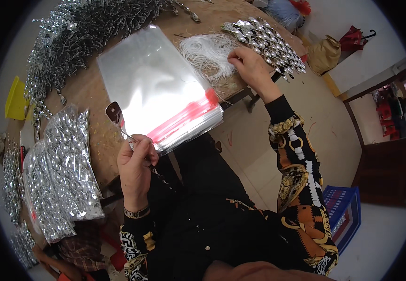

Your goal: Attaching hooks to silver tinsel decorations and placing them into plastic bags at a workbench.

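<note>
At far left, filled bags of silver pieces [64, 168] overhang the worktop [88, 89]. Your left hand [136, 171] has its fingers clamped on a thin silver strip [118, 122] beside the clear bag stack [158, 89]. Your right hand [252, 68] fingers pinch white string [207, 54]; twisted silver strips [268, 42] lie beyond.

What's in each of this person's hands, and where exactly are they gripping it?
The left hand pinches a thin silver spiral ornament near its lower end, its brown tip pointing up. The right hand picks at the bundle of white threads; a firm grip cannot be told.
</note>
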Tool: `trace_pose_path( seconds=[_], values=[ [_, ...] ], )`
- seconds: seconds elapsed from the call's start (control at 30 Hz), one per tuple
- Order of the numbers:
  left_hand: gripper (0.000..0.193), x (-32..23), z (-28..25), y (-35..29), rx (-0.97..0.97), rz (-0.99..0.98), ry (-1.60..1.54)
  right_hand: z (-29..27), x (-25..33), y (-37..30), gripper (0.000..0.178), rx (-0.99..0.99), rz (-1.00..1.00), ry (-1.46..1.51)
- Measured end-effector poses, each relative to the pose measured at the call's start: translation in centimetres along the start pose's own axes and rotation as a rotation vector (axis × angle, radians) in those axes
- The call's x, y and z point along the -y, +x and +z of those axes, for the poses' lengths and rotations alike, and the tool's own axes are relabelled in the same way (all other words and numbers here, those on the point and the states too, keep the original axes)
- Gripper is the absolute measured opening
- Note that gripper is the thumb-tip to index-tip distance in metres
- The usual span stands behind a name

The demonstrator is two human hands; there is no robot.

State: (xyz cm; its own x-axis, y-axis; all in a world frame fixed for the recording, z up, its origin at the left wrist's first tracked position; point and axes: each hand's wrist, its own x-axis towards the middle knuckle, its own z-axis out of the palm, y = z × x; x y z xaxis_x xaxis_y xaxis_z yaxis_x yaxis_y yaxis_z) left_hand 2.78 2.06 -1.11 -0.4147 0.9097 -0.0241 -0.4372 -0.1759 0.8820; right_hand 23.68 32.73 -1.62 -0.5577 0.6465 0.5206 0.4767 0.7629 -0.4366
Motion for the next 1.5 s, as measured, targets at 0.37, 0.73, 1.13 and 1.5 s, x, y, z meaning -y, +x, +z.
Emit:
trace_pose_path(
  seconds=[0.37,0.73,1.13,1.5],
  values=[
    [0.009,0.7,0.6,-0.2,-0.015,-0.037,0.005,0.2,3.7,-0.8,0.015,0.190,-0.023,0.093],
    [0.009,1.4,0.8,-0.4,-0.009,-0.073,0.010,1.9,5.8,-0.8,0.025,0.282,0.080,0.082],
    [0.009,1.4,0.9,-0.5,-0.020,-0.101,-0.001,1.5,4.9,-0.2,0.024,0.126,0.111,0.134],
    [0.009,1.5,1.0,-0.6,-0.018,-0.098,0.007,0.0,4.8,0.1,0.024,0.188,0.234,0.218]
  ],
)
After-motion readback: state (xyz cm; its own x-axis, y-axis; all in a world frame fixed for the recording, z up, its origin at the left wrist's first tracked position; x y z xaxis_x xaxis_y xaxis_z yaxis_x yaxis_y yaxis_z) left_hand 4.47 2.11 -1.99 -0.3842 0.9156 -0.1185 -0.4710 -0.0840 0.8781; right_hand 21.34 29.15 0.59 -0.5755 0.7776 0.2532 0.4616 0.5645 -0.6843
